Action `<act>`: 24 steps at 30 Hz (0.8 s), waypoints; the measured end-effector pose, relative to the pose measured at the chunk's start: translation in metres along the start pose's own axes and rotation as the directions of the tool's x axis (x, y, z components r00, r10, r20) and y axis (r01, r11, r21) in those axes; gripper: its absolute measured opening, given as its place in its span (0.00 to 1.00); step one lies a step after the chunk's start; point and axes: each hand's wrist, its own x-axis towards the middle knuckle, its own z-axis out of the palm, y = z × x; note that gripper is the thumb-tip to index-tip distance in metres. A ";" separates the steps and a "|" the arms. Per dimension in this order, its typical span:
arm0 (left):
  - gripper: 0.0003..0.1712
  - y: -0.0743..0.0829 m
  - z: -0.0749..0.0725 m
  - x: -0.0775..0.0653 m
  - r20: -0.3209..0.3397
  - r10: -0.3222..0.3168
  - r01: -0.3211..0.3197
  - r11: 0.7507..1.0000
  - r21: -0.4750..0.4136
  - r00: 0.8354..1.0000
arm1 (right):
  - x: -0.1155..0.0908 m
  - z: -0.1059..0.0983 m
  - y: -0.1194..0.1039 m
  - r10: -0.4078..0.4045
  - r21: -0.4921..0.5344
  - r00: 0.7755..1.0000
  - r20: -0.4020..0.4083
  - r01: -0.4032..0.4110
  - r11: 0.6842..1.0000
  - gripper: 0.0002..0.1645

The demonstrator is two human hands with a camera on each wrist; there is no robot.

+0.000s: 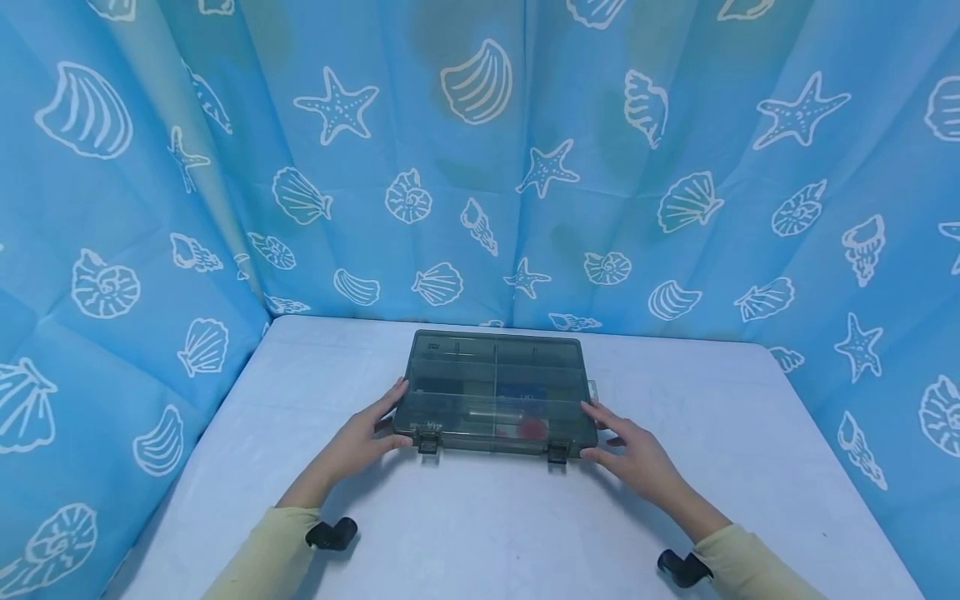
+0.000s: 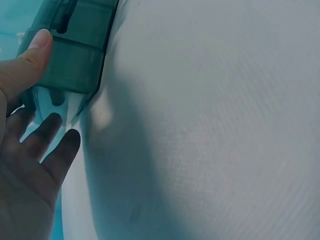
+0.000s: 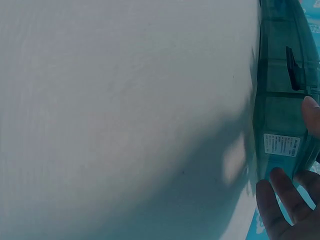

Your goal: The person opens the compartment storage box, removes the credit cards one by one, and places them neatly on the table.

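Note:
A dark green see-through compartment box (image 1: 495, 375) with its lid down is near the far side of the table. Two latches (image 1: 428, 444) sit along its front edge. My left hand (image 1: 367, 437) holds the left front corner, thumb at the front and fingers along the side. At the right front corner, my right hand (image 1: 630, 454) grips it the same way. Through the lid a round red thing (image 1: 532, 428) and a blue thing (image 1: 522, 391) show dimly; their kinds cannot be told. A white printed label (image 3: 281, 144) appears on the box in the right wrist view.
The white tabletop (image 1: 495, 533) stretches around the box. Behind and to both sides hangs a blue curtain (image 1: 480, 167) with white shells and starfish. Each wrist wears a small black device (image 1: 332, 534) near the sleeve.

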 end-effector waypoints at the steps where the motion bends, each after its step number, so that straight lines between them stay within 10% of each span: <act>1: 0.55 0.000 0.000 0.000 -0.002 -0.002 0.002 1.000 0.003 1.000 | 0.000 -0.001 -0.001 -0.001 -0.013 1.000 -0.002 0.001 1.000 0.46; 24: 0.51 0.005 -0.002 -0.007 -0.048 -0.074 0.077 0.994 0.081 0.996 | -0.002 -0.017 -0.018 0.059 -0.088 0.998 0.022 -0.057 0.995 0.42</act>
